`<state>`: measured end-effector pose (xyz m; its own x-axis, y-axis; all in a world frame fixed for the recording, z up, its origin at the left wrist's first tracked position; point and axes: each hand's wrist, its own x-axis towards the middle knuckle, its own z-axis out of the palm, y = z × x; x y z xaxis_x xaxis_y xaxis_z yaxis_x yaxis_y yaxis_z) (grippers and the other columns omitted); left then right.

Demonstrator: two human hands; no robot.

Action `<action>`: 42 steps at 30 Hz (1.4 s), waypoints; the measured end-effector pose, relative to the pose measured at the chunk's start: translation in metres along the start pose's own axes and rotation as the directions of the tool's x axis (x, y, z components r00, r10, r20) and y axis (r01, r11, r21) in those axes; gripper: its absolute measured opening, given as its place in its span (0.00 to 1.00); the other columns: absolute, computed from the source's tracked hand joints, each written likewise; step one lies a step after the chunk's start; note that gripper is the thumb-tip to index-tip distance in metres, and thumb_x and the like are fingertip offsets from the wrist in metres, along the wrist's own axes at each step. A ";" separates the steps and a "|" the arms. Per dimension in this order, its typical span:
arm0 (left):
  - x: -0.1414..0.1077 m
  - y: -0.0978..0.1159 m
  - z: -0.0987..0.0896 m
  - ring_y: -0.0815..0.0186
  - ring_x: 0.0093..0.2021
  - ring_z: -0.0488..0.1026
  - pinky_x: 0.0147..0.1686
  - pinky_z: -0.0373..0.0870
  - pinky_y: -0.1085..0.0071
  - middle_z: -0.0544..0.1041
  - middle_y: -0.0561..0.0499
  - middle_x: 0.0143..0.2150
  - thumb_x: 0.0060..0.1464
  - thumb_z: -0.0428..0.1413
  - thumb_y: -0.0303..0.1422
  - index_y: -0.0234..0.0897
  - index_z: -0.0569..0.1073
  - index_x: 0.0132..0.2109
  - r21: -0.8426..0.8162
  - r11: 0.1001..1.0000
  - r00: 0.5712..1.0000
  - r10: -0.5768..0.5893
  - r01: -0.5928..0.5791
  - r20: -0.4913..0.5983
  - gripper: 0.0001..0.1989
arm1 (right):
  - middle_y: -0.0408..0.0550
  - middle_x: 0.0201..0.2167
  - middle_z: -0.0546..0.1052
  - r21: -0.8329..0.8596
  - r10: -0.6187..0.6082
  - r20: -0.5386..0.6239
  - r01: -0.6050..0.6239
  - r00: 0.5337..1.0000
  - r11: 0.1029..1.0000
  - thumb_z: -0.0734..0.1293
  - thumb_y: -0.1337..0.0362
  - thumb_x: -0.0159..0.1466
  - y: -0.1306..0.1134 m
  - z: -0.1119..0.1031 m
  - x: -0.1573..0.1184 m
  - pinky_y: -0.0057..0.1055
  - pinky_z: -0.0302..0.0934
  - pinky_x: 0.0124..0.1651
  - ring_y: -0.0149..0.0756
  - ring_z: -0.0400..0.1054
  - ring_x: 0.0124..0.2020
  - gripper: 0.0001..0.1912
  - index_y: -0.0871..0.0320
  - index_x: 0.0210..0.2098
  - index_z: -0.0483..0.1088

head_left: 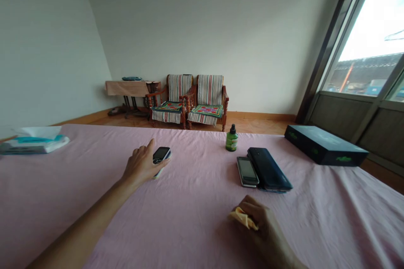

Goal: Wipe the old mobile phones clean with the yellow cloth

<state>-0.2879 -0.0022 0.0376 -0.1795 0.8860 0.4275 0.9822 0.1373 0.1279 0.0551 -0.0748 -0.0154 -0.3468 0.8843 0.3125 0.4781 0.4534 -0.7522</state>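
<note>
My left hand is at a small dark mobile phone, with its index finger stretched out and its thumb spread across the phone's near end. The phone lies on top of something flat and pale, mostly hidden. I cannot tell how firmly the hand touches it. My right hand is closed around a crumpled yellow cloth, low over the pink bedcover. Beyond that hand lie a silver-edged phone and, against its right side, a large dark phone on top of a stack.
A green spray bottle stands upright near the far edge. At the right sits a black box with green markings; at the far left, a tissue pack. Past the pink cloth surface are two wooden chairs and a covered table.
</note>
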 end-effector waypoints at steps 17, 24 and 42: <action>-0.044 0.049 0.003 0.54 0.54 0.67 0.54 0.64 0.63 0.70 0.41 0.52 0.56 0.51 0.33 0.34 0.52 0.65 -0.146 0.964 0.974 0.227 -0.223 0.011 0.31 | 0.44 0.24 0.66 -0.008 0.030 -0.032 -0.030 0.999 1.000 0.61 0.59 0.63 0.003 0.000 0.002 0.27 0.50 0.27 0.32 0.63 0.25 0.18 0.59 0.20 0.65; -0.085 0.082 0.008 0.53 0.52 0.69 0.53 0.66 0.60 0.71 0.41 0.51 0.52 0.54 0.31 0.34 0.56 0.64 -0.363 0.887 0.931 0.347 -0.285 0.116 0.32 | 0.44 0.24 0.65 -0.016 0.029 -0.044 -0.030 0.999 0.999 0.62 0.59 0.64 0.004 0.001 0.001 0.27 0.50 0.27 0.31 0.62 0.25 0.18 0.59 0.19 0.65; -0.071 0.073 0.003 0.46 0.67 0.48 0.64 0.47 0.51 0.52 0.37 0.68 0.34 0.68 0.51 0.37 0.45 0.68 -0.691 0.681 0.676 0.629 -0.241 0.384 0.61 | 0.44 0.25 0.68 0.006 0.044 -0.086 -0.044 0.995 0.999 0.62 0.62 0.63 -0.004 -0.001 -0.001 0.27 0.53 0.29 0.32 0.65 0.27 0.15 0.59 0.22 0.69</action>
<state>-0.2031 -0.0538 0.0145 0.5170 0.8556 0.0256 0.6746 -0.4257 0.6031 0.0538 -0.0779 -0.0122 -0.2547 0.9099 0.3275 0.4884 0.4134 -0.7685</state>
